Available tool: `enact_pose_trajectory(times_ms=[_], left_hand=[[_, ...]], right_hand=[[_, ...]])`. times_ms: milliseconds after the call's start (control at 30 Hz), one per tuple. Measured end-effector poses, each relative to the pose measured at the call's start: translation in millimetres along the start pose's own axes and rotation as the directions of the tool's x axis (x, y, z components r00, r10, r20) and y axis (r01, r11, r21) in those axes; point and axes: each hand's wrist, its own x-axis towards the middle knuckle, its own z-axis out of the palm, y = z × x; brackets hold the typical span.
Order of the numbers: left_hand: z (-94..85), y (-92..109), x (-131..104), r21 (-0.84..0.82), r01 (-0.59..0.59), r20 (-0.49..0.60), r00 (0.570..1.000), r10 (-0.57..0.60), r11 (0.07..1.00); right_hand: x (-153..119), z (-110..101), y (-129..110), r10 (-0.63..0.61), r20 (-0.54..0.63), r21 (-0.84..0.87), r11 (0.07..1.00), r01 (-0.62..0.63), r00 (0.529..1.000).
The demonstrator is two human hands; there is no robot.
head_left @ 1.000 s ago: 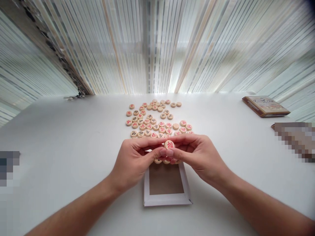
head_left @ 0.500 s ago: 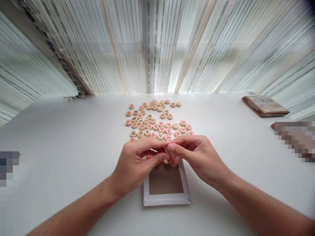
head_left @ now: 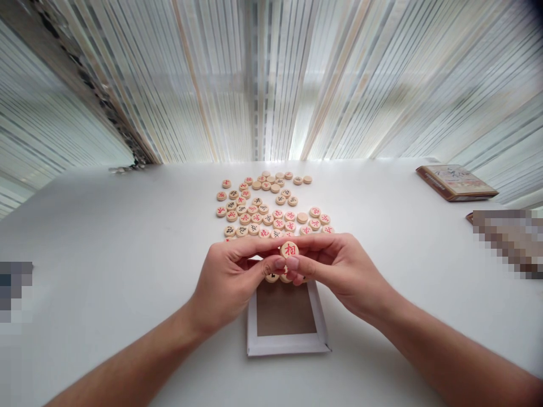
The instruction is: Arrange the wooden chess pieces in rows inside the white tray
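A round wooden piece with a red character [head_left: 289,249] is held upright between both hands, its face toward me. My left hand [head_left: 237,277] grips it from the left with thumb and fingers. From the right, my right hand [head_left: 335,261] pinches the same piece, thumb at its lower edge. Below the hands lies an open white box [head_left: 288,343] with a brown inside. A few pieces, one of them [head_left: 272,276] with a black mark, show under the fingers at the box's far end. Beyond, many pieces [head_left: 256,218] with red or black characters lie on the table, partly hidden by my hands.
The white table [head_left: 127,271] reaches back to striped curtains [head_left: 229,79]. A flat printed box [head_left: 458,181] lies at the back right, with a blurred-out item [head_left: 504,240] nearer. Another pixelated object [head_left: 12,288] is at the left edge.
The piece between my fingers has come into clear view, its red character now facing me. My left hand has shifted slightly, and more pieces show beneath the fingers.
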Motion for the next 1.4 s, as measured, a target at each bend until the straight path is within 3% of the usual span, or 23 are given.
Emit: enact_pose_trajectory(times_ms=[167, 300, 567, 767, 900, 1067, 1267, 1400], left_hand=[[-0.3, -0.9, -0.8, 0.130, -0.164, 0.050, 0.986, 0.158, 0.978], [-2.3, -1.0, -0.2, 0.192, -0.227, 0.095, 0.973, 0.213, 0.955], [-1.7, -0.7, -1.4, 0.107, -0.196, 0.147, 0.973, 0.180, 0.975], [-1.0, -4.3, -3.2, 0.064, -0.167, 0.095, 0.983, 0.160, 0.984], [-0.3, -4.7, -2.7, 0.103, -0.191, 0.019, 0.982, 0.190, 0.976], [0.4, -2.7, -2.1, 0.103, -0.222, -0.014, 0.974, 0.224, 0.970], [-0.4, -4.8, -1.9, 0.125, -0.257, -0.054, 0.963, 0.265, 0.958], [-2.4, -8.0, -2.1, 0.182, -0.289, -0.077, 0.949, 0.306, 0.940]], right_hand=[[0.3, 1.6, -0.5, 0.024, -0.081, 0.004, 1.000, -0.024, 0.996], [-1.0, 2.2, -0.3, 0.006, -0.086, 0.007, 1.000, -0.005, 0.996], [-2.8, 2.1, 1.3, -0.024, -0.079, 0.000, 1.000, 0.024, 0.997], [-5.4, 1.8, 2.4, -0.169, -0.086, -0.143, 0.977, 0.156, 0.982], [-7.7, 1.5, 3.7, -0.321, -0.053, -0.323, 0.902, 0.288, 0.946], [-8.1, -1.0, 2.7, -0.479, 0.051, -0.513, 0.740, 0.434, 0.876], [-4.2, -4.2, -0.2, -0.579, 0.146, -0.615, 0.582, 0.532, 0.802], [-3.1, -5.2, 1.8, -0.617, 0.136, -0.638, 0.544, 0.545, 0.775]])
